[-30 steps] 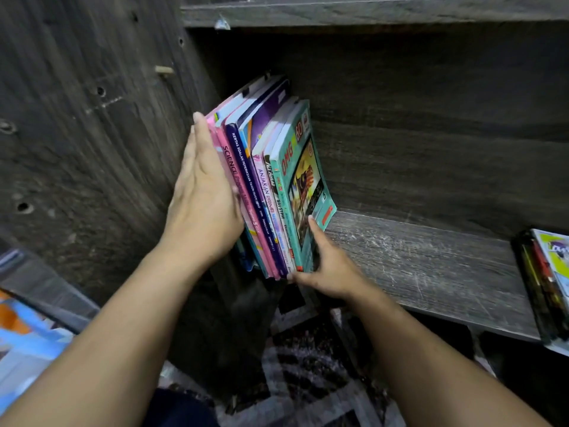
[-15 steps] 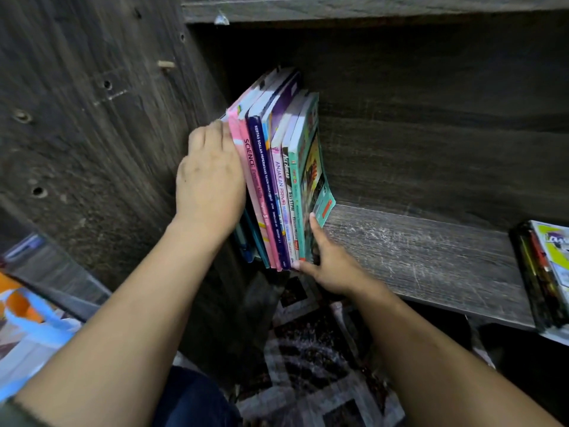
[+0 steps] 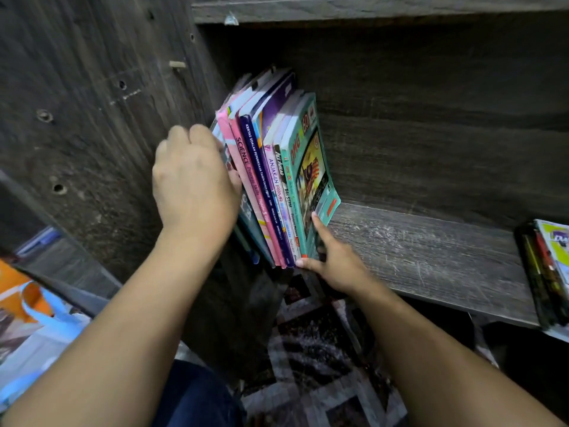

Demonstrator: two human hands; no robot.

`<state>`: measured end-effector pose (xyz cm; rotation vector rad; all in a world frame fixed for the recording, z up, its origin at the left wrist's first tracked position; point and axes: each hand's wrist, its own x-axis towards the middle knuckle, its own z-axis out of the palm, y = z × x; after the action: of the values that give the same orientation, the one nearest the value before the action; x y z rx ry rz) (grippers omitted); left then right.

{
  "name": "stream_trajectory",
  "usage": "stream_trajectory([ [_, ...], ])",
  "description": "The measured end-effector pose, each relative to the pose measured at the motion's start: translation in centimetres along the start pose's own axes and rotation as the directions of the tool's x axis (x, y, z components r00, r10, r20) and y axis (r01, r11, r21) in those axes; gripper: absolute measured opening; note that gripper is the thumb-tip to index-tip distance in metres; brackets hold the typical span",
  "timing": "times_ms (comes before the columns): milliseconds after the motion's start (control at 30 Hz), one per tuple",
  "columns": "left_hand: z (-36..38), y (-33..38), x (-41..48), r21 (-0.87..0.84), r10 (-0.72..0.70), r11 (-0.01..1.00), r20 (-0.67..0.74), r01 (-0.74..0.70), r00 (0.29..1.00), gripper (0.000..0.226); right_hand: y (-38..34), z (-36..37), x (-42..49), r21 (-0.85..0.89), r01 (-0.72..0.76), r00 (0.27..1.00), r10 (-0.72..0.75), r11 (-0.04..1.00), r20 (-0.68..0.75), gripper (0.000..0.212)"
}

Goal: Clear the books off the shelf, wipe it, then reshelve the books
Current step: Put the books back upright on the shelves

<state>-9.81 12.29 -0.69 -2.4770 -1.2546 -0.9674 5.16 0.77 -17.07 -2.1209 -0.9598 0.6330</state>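
Note:
A row of several books (image 3: 271, 180) stands at the left end of the dark wooden shelf (image 3: 415, 251), leaning slightly right, spines toward me. A teal book (image 3: 311, 167) is the rightmost, and a pink "Science" book sits near the left. My left hand (image 3: 194, 183) is on the row's left side with its fingers curled round the leftmost thin books and its thumb on their spines. My right hand (image 3: 332, 260) braces the lower right corner. Its index finger lies straight on the teal cover and its thumb touches the bottom of the spines.
The cabinet's side wall (image 3: 92, 118) stands close on the left, with a shelf board (image 3: 369, 7) above. Another pile of books (image 3: 548, 272) lies at the shelf's right end. A patterned rug (image 3: 323, 349) is below, and a blue and orange bag (image 3: 34, 318) sits at lower left.
My left hand went from flat against the books to curled fingers gripping the leftmost ones. The row has tipped from leaning left to nearly upright. My right hand has stayed at the bottom corner.

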Motion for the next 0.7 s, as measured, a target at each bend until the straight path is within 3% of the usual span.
stream_trajectory([
  [133, -0.4, 1.1, -2.0, -0.016, -0.059, 0.998, 0.058, 0.06, 0.997, 0.053, 0.2, 0.0, 0.1, -0.021, 0.015, 1.0, -0.015, 1.0, -0.005, 0.104],
  [333, 1.1, 1.9, -1.0, 0.289, -0.125, 0.95, -0.006, 0.122, 0.992, 0.045, -0.1, 0.0, -0.2, -0.057, 0.029, 1.0, -0.029, 0.998, 0.0, 0.101],
  [500, 1.8, 2.1, -0.6, 0.097, -0.172, 0.982, 0.113, 0.161, 0.979, 0.034, -0.6, 0.0, -0.2, -0.292, 0.064, 0.998, -0.063, 0.954, 0.011, 0.1],
  [567, 1.3, 1.8, -0.3, 0.093, -0.183, 0.981, 0.129, 0.172, 0.975, 0.04, -0.7, -0.3, -0.1, -0.514, 0.049, 0.998, -0.056, 0.856, 0.003, 0.103],
  [633, 0.6, 1.7, -0.2, 0.088, -0.192, 0.98, 0.197, 0.178, 0.961, 0.039, -0.6, -0.7, -0.2, -0.736, 0.023, 0.999, -0.052, 0.676, -0.016, 0.105],
  [700, -0.4, 1.6, -0.4, 0.1, -0.197, 0.979, 0.265, 0.176, 0.944, 0.036, -0.1, -1.1, -0.3, -0.854, -0.006, 1.0, 0.004, 0.52, -0.005, 0.099],
])
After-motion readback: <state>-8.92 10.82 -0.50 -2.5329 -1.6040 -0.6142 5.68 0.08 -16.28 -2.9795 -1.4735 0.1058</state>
